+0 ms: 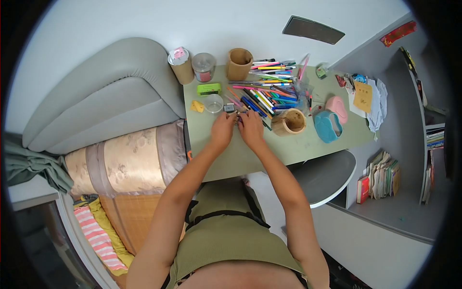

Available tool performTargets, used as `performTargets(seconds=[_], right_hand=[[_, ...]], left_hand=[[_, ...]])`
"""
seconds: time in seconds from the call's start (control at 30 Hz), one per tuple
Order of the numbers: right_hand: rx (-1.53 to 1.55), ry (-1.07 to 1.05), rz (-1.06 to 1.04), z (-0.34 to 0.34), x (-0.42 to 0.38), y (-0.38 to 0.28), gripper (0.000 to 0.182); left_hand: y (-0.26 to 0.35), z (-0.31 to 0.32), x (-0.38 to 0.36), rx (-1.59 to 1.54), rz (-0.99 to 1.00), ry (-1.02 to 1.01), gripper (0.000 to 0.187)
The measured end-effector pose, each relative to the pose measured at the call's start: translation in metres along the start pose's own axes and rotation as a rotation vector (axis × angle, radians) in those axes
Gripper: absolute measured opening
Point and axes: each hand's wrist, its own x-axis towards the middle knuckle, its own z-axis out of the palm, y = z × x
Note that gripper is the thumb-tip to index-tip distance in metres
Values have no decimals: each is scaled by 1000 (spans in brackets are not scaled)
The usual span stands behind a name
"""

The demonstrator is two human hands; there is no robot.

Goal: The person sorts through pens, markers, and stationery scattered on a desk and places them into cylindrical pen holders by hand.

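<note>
My left hand [223, 130] and my right hand [251, 129] meet over the green table [226, 161], fingers bent and closed together. Between the fingertips is something small and dark that I cannot make out. Just beyond them lies a small dark square object [229, 108], beside a clear round container [213, 103]. A large heap of pens [269, 98] spreads out past my right hand. To its right stands a wooden pen holder [288, 122], and another wooden pen holder [239, 64] is at the back.
At the back left are a cardboard tube [181, 68], a clear jar [203, 66] and a green box [208, 89]. A yellow piece [197, 106] lies near the left edge. On the right are a blue holder [327, 126], a pink object [337, 109] and papers [378, 106]. Shelves with books [382, 176] stand beyond.
</note>
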Motion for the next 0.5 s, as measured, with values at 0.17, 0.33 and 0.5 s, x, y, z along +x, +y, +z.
performTargets(seconds=[0.17,0.33,0.5], right_hand=[[148,104,1,-3,7,-2,30],[436,204,-39,-16,36,-31,28],[411,171,-119,-7,64,-61,30]], left_hand=[[-1,-15,-4,9,28,9,22],[10,-60,-10,-178,-47,311,24],[6,-84,20,-62,-157,415,27]])
